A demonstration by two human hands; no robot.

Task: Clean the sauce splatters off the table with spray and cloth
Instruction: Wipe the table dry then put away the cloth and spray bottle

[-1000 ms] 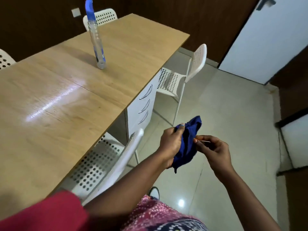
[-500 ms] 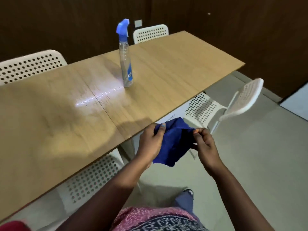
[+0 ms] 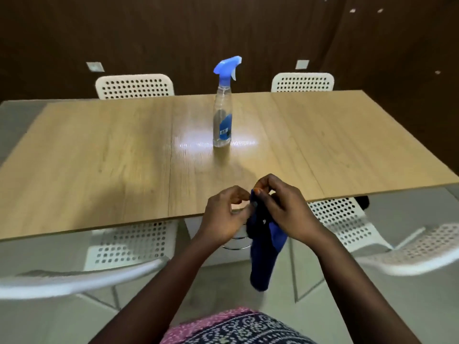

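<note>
You held the dark blue cloth point(image 3: 263, 244) in front of you, at the near edge of the wooden table point(image 3: 99, 165). Your right hand point(image 3: 285, 209) pinched the top of the cloth with curled fingers, and your left hand point(image 3: 223, 214) gripped it just beside, fingers bent too. The rest of the cloth hung down between your arms, below the table edge. The spray bottle point(image 3: 222, 115) with a blue trigger head stood upright near the middle of the table, well apart from your hands. White perforated chairs point(image 3: 134, 86) stood around the table.
</note>
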